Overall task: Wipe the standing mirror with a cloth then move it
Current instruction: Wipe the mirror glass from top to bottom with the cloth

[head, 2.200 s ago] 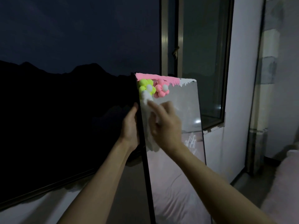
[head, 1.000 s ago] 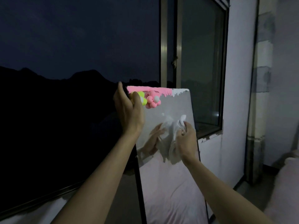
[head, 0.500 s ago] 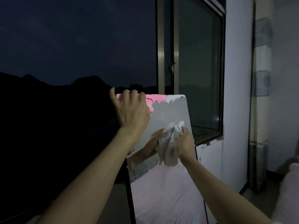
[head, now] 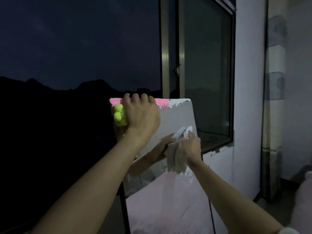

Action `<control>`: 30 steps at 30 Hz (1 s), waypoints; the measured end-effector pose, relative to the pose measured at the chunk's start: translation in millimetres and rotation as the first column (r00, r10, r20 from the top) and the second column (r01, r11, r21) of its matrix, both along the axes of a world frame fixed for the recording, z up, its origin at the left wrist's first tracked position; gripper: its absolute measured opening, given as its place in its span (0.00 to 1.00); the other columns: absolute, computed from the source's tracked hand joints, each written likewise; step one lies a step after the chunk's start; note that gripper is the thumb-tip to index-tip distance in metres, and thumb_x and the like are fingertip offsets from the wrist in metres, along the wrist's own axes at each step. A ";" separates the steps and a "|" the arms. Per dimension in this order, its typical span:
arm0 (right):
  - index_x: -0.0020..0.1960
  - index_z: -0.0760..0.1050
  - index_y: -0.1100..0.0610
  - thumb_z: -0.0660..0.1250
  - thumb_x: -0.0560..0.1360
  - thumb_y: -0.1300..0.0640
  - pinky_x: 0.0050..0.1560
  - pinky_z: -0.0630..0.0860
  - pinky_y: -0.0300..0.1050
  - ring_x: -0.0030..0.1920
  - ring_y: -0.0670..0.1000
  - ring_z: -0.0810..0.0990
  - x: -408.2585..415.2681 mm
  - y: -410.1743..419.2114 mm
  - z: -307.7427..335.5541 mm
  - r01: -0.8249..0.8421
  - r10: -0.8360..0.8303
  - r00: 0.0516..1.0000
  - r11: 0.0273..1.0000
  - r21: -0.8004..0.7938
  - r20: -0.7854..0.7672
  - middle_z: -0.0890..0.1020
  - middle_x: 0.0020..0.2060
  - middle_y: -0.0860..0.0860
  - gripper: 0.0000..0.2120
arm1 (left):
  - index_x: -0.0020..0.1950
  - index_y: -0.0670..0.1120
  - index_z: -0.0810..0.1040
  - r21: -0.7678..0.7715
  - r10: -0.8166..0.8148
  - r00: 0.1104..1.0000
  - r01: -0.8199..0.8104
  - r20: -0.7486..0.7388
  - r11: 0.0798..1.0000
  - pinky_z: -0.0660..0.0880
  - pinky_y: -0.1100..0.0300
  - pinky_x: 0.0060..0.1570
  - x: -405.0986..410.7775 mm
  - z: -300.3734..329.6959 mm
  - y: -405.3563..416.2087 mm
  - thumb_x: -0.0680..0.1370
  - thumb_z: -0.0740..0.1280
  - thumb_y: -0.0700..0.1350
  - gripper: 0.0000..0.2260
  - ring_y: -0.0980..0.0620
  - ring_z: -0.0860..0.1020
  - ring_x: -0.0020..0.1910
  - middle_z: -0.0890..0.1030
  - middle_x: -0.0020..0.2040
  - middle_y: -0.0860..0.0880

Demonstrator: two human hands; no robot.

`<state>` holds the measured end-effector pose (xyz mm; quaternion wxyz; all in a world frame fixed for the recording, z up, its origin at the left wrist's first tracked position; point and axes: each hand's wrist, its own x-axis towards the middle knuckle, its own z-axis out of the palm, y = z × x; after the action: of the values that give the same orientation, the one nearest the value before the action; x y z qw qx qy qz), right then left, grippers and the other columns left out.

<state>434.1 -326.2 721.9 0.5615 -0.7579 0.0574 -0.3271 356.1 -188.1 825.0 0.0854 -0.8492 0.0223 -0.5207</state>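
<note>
The standing mirror (head: pixel 177 119) stands upright in front of me, with a pink and white drip trim along its top and yellow-green pom-pom flowers (head: pixel 118 115) at its top left corner. My left hand (head: pixel 141 114) grips the top edge, fingers curled over the trim. My right hand (head: pixel 190 148) holds a crumpled white cloth (head: pixel 175 159) against the glass near the mirror's right edge. The glass reflects my right hand and a pale pink surface.
A large dark window (head: pixel 76 56) fills the left, with its metal frame (head: pixel 164 48) behind the mirror. A white wall (head: pixel 246 98) and a column (head: pixel 275 115) stand to the right. A pale soft object (head: pixel 303 200) sits at the lower right.
My left hand moved from the mirror's left side edge up onto its top edge. My right hand and the cloth slid from the upper left of the glass toward its right edge.
</note>
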 end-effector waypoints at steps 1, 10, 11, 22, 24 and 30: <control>0.59 0.72 0.58 0.57 0.76 0.60 0.38 0.76 0.43 0.42 0.51 0.79 -4.0 2.5 6.7 -0.028 0.027 0.997 0.999 0.017 0.070 0.78 0.51 0.58 0.13 | 0.64 0.41 0.71 0.008 -0.003 1.000 0.003 -0.026 1.000 0.60 0.46 0.64 3.4 1.1 -3.4 0.77 0.57 0.45 0.17 0.40 0.70 0.59 0.74 0.60 0.41; 0.68 0.68 0.52 0.58 0.78 0.61 0.44 0.73 0.38 0.44 0.47 0.73 0.3 9.7 16.6 0.059 0.134 0.908 0.897 -0.437 0.398 0.70 0.48 0.49 0.19 | 0.63 0.42 0.71 0.010 0.009 0.999 -0.008 -0.035 1.000 0.63 0.49 0.59 28.7 4.6 -19.2 0.77 0.58 0.43 0.16 0.41 0.69 0.59 0.72 0.60 0.43; 0.68 0.67 0.51 0.57 0.78 0.61 0.45 0.75 0.42 0.46 0.50 0.75 4.1 2.0 7.8 0.046 0.079 0.946 0.927 -0.372 0.314 0.70 0.49 0.52 0.19 | 0.64 0.42 0.70 0.027 0.012 0.999 -0.011 -0.039 1.000 0.63 0.49 0.59 30.1 3.8 -17.6 0.77 0.58 0.43 0.16 0.41 0.69 0.59 0.72 0.60 0.43; 0.67 0.69 0.54 0.58 0.79 0.56 0.47 0.74 0.42 0.47 0.49 0.75 1.3 9.8 63.2 -0.002 0.154 0.888 0.943 -0.332 0.432 0.71 0.52 0.52 0.17 | 0.64 0.43 0.70 0.097 0.065 0.998 -0.066 0.009 0.993 0.66 0.49 0.58 34.8 -2.1 -21.6 0.79 0.59 0.48 0.16 0.42 0.71 0.57 0.73 0.59 0.43; 0.68 0.69 0.52 0.59 0.79 0.58 0.40 0.73 0.39 0.42 0.49 0.74 5.5 13.6 52.1 0.131 0.107 0.875 0.887 -0.442 0.473 0.71 0.49 0.51 0.17 | 0.63 0.43 0.71 0.106 0.065 0.998 -0.067 0.020 0.992 0.66 0.49 0.57 36.5 -2.5 -19.5 0.79 0.57 0.46 0.15 0.42 0.72 0.56 0.73 0.58 0.44; 0.71 0.63 0.53 0.57 0.79 0.58 0.49 0.72 0.50 0.47 0.56 0.74 13.6 -11.7 15.2 0.121 -0.129 0.991 0.966 -0.227 -0.023 0.69 0.56 0.56 0.20 | 0.66 0.41 0.68 0.106 0.040 0.999 -0.037 -0.022 0.994 0.64 0.48 0.58 31.7 0.6 -9.8 0.77 0.58 0.45 0.19 0.41 0.70 0.58 0.73 0.60 0.42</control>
<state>447.8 -337.9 737.1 0.4493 -0.8174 0.0783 -0.3520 387.7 -197.9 825.6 0.1398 -0.8499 0.0343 -0.5069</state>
